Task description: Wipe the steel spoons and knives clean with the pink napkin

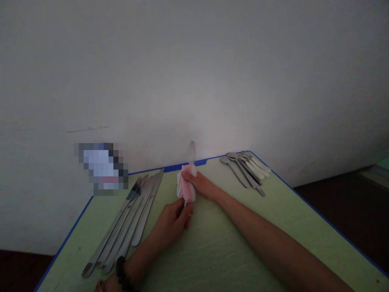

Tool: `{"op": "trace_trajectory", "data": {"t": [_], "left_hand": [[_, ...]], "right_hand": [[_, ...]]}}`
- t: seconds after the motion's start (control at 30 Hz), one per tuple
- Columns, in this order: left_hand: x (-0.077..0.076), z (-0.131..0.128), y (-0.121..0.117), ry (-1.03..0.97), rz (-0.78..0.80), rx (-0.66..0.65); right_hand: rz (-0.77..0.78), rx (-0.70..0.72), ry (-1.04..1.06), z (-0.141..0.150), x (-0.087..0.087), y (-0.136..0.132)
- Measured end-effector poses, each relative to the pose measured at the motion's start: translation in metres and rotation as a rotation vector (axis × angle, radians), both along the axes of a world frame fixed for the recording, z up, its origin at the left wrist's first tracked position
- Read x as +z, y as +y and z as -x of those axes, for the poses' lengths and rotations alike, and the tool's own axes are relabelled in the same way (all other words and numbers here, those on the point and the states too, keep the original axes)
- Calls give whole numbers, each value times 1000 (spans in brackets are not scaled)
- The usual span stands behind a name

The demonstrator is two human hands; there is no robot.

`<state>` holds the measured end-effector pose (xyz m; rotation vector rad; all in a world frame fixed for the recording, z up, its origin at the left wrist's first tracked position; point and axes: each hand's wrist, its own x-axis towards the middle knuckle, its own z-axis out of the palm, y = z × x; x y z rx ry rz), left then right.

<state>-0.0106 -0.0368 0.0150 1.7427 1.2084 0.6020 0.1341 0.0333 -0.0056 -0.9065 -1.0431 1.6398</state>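
Note:
A metal spoon (191, 152) stands nearly upright over the middle of the green table (212, 251), its bowl pointing up against the wall. My right hand (203, 185) is closed on a pink and white cloth (186, 187) wrapped round the spoon's shaft. Below it, my left hand (175, 219) pinches the lower end of the spoon's handle. A dark bead bracelet (121, 272) circles my left wrist.
Several long table knives (130, 221) lie side by side on the table's left part. A pile of spoons (246, 168) lies at the far right corner. The table has a blue edge and stands against a white wall. A blurred patch (102, 167) sits at the left.

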Motion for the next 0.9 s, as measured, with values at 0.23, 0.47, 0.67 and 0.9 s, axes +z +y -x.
{"op": "trace_trajectory", "data": {"t": [0.23,0.47,0.67,0.9], "left_hand": [[0,3,0,27,54,-67],[2,0,0,114,2,8],[5,2,0,75,117,-49],[-2,7,3,27,161,-76]], "right_hand": [[-12,-105,40,3,2,3],[-21,-178,82,4,3,5],[-180,-92,-134,0,0,1],[-177,-59,-122,-1,-2,1]]}}
